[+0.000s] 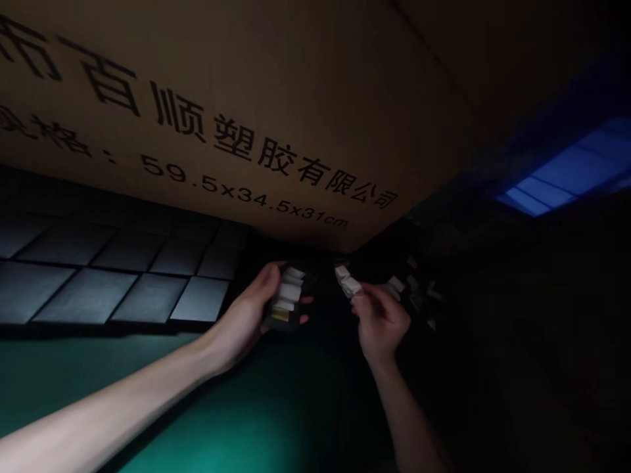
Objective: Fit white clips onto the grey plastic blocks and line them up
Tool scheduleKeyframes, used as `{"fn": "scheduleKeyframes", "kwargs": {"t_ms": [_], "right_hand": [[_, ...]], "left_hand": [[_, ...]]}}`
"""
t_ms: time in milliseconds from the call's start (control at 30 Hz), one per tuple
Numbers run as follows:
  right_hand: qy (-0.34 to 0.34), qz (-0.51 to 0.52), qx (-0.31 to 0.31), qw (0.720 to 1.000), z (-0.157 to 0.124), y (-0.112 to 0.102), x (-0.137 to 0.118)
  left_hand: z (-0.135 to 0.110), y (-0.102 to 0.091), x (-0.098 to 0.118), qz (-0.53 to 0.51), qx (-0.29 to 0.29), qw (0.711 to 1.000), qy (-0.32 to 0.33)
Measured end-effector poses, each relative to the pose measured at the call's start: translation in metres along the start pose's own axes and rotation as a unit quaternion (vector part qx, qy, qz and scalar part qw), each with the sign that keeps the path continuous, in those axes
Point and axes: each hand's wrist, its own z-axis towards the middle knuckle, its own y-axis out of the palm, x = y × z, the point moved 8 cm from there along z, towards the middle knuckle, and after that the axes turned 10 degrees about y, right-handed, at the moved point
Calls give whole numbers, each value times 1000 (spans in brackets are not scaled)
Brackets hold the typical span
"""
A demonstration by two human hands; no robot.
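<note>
Head view, left grip closed around dark holder of white pieces, right grip pinching white piece

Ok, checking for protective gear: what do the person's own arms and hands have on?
Nothing that shows: the left forearm and right forearm are bare, with no sleeves, and the left hand and right hand wear no gloves. No watch shows on the left wrist; the right forearm is too shadowed for finer detail.
</note>
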Motion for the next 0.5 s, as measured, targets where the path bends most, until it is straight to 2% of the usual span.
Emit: {"fn": "scheduleKeyframes", "kwargs": {"t_ms": [100,167,333,400,500], "right_hand": [[-40,-27,-40,998,-7,11,-10],[-29,-9,-69,997,-11,17,-11],[103,93,-78,987,-11,19,11],[171,154,-106,967,-10,24,22],[250,238,-197,918,-14,42,29]], "left_hand": [[-1,2,2,0,-6,1000,4],[-2,4,3,-10,-19,1000,4],[-3,6,-4,-11,-53,998,-13],[-3,4,-5,1,-62,998,-7],[-4,4,-5,12,-71,997,0]]}}
